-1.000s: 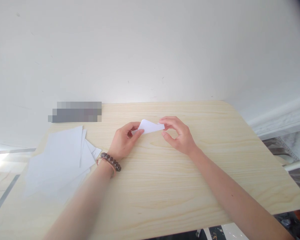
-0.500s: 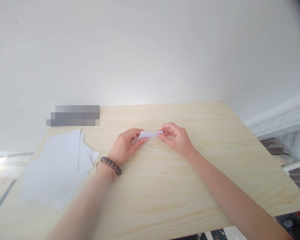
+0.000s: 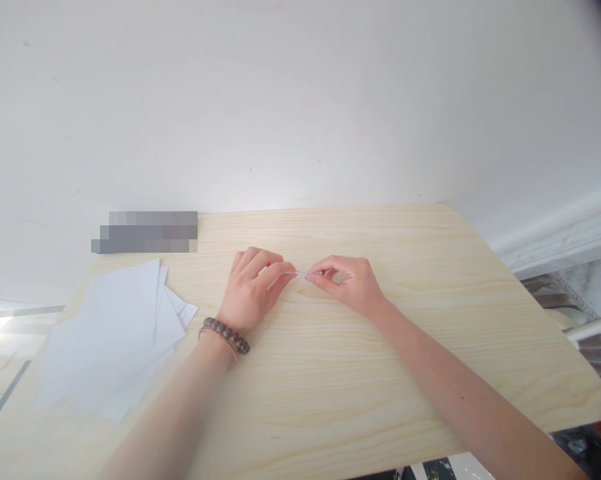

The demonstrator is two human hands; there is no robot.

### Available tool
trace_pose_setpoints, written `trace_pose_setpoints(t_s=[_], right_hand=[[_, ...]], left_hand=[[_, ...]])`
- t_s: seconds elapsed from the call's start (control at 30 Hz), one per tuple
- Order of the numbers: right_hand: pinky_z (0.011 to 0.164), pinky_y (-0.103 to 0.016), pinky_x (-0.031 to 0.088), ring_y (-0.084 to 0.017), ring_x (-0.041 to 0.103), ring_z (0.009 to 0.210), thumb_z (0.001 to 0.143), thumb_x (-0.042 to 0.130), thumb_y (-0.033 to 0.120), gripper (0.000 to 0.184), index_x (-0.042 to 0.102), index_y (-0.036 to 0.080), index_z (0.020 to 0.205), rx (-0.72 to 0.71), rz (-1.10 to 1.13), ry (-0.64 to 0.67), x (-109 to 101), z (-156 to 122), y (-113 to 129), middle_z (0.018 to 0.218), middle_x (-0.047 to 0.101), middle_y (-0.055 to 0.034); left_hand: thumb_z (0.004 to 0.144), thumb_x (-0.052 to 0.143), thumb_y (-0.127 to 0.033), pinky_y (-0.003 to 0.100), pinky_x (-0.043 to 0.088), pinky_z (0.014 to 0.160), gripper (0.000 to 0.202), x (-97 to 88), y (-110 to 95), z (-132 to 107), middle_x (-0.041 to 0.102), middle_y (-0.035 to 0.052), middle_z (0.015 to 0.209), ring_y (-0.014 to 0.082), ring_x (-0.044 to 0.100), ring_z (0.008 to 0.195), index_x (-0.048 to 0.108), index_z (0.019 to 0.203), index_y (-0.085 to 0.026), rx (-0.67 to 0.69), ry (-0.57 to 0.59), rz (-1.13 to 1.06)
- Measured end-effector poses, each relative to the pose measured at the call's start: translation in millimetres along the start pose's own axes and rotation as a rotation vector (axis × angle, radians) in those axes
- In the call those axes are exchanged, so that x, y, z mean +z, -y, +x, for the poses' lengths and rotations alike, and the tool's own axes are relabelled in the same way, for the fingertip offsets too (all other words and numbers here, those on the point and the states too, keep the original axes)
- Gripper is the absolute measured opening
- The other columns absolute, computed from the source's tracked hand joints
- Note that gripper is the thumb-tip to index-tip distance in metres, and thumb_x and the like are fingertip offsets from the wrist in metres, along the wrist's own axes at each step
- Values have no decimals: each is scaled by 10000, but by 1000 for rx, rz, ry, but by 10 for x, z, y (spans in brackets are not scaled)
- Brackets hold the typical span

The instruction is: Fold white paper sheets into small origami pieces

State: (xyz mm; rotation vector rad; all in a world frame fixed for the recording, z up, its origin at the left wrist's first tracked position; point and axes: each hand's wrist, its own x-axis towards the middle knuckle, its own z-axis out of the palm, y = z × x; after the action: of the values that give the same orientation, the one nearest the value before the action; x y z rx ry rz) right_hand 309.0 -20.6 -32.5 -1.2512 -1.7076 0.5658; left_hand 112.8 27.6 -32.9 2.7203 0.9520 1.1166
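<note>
A small piece of white paper (image 3: 301, 273) is seen almost edge-on between my two hands, over the middle of the table. My left hand (image 3: 254, 283), with a dark bead bracelet (image 3: 226, 334) at its wrist, pinches the paper's left end between thumb and forefinger. At the right end, my right hand (image 3: 353, 283) grips it between thumb and fingertips. Much of the paper is hidden by the fingers, so its folds cannot be made out.
Loose white sheets (image 3: 115, 327) lie overlapping at the left of the wooden table (image 3: 330, 393). Behind them sits a blurred-out grey object (image 3: 145, 233) by the wall (image 3: 300, 100). Dark and white items show below the front edge.
The paper has tipped from showing its flat face to nearly edge-on. My left hand has turned over it, its fingers now on top; my right hand has shifted slightly left.
</note>
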Motion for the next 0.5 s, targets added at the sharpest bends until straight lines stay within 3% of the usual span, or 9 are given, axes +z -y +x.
trace_pose_setpoints(t_s=[0.2,0.4,0.5], right_hand=[[665,-252,537,-141,648,747,811,540,261,141,663,191,808,15,8,40,-52,-12,10,821,698,-18],[608,-246,530,-127,642,623,837,517,307,175,640,191,793,80,-27,-58,-32,-17,-49,693,673,-1],[574,-241,541,-125,652,637,837,523,325,170,600,204,927,109,65,-113,-13,-18,-62,805,674,-10]], left_hand=[[841,528,-176,304,412,732,81,-1,-12,3,597,31,840,152,521,774,594,872,-213,17,44,-49],[866,485,-153,305,410,759,111,8,-31,32,649,30,906,147,567,817,548,945,-200,16,88,-55],[869,472,-190,311,419,718,100,-1,-62,24,650,35,835,153,570,738,542,941,-186,-51,71,-37]])
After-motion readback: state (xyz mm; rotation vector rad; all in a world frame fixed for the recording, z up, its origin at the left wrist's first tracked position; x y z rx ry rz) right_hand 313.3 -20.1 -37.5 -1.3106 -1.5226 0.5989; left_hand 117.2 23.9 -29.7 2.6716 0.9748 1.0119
